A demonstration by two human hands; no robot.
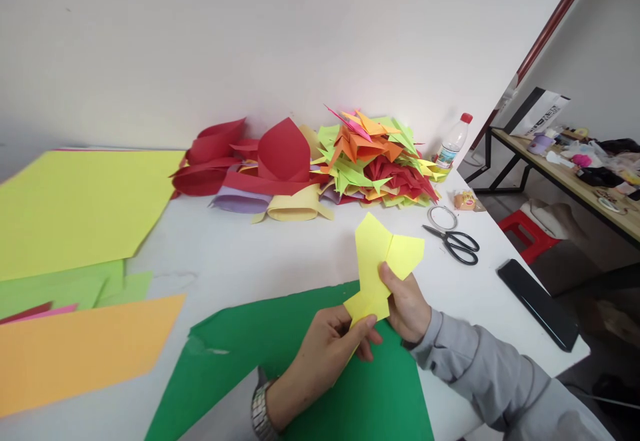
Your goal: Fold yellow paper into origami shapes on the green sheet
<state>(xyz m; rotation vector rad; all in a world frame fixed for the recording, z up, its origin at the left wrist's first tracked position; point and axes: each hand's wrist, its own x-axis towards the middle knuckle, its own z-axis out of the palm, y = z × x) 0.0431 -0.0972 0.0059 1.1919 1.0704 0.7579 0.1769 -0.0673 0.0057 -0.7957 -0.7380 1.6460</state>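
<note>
The folded yellow paper (pixel 373 248) is held up above the far right part of a green sheet (pixel 240 361), its two broad flaps pointing to the far side. The left hand (pixel 325 344) pinches its near end, thumb on top; the fingers seem to curl underneath, though the paper partly hides them. The right hand (pixel 407 304) grips its right side, thumb pressed flat on the face, forearm slanting in from the near right.

White tabletop (pixel 280 254) shows between the green sheet and the heaped paper shapes (pixel 375 161) along the wall. To the right, scissors (pixel 456 244) lie beyond the right hand, and a black phone (pixel 537 304) lies near the table's right edge. A large yellow sheet (pixel 90 208) lies far left.
</note>
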